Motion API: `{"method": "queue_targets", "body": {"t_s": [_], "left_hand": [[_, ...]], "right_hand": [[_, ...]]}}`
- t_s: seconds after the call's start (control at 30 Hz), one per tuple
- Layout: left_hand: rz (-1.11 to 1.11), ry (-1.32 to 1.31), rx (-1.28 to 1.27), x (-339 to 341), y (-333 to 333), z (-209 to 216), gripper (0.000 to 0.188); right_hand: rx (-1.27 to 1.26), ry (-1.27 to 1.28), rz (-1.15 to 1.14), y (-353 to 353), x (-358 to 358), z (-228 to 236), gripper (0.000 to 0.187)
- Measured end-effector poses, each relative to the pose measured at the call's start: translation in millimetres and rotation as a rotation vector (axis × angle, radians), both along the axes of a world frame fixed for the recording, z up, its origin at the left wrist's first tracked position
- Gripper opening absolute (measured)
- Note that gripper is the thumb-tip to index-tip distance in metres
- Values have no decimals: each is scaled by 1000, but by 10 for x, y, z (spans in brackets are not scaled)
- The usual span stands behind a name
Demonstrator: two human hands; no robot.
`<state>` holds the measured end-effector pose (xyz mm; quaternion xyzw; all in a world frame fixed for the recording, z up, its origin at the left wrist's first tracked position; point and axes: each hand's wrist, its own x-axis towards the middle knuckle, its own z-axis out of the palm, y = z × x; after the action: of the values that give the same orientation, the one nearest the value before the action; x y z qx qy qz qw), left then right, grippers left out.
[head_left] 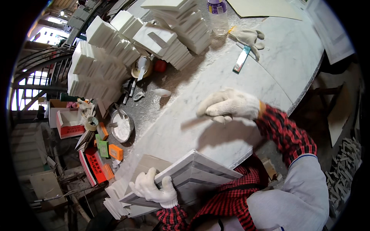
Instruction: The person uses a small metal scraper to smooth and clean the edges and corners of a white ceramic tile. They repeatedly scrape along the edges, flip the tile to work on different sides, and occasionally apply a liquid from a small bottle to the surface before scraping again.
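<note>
My left hand (156,188), in a white knit glove, is closed on the upper left edge of a tilted marble panel (200,169) with grey chevron stripes. The panel leans toward me at the table's near edge. Above the marble tabletop (165,134), my right hand (227,106), also gloved, has its fingers curled together. A blurred tan, stick-like shape (194,123) shows just under its fingertips; I cannot make out what it is. Behind my left hand stands a flat beige board (148,163).
Stacks of white tiles (100,65) fill the far left. A metal bowl of white powder (122,126) sits beside orange and green small boxes (102,148). Farther back are a plastic bottle (218,17), a loose glove (248,37) and a flat metallic bar (241,59).
</note>
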<state>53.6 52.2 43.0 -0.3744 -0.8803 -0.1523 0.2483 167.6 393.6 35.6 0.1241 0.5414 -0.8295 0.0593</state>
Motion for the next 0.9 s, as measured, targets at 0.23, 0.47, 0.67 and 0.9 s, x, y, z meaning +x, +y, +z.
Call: {"method": "queue_targets", "body": {"t_s": [0.23, 0.47, 0.67, 0.9], "left_hand": [[-17, -35, 20, 7, 22, 9, 58], [-58, 52, -25, -23, 6, -6, 57], [-81, 72, -6, -35, 37, 2, 56], [-78, 80, 12, -65, 9, -42, 58]], "right_hand": [[-714, -260, -446, -1388, 780, -120, 52], [-707, -208, -409, -1574, 670, 130, 49], [-620, -136, -405, -1421, 512, 263, 47], [-653, -111, -405, -1463, 438, 177, 47]]}}
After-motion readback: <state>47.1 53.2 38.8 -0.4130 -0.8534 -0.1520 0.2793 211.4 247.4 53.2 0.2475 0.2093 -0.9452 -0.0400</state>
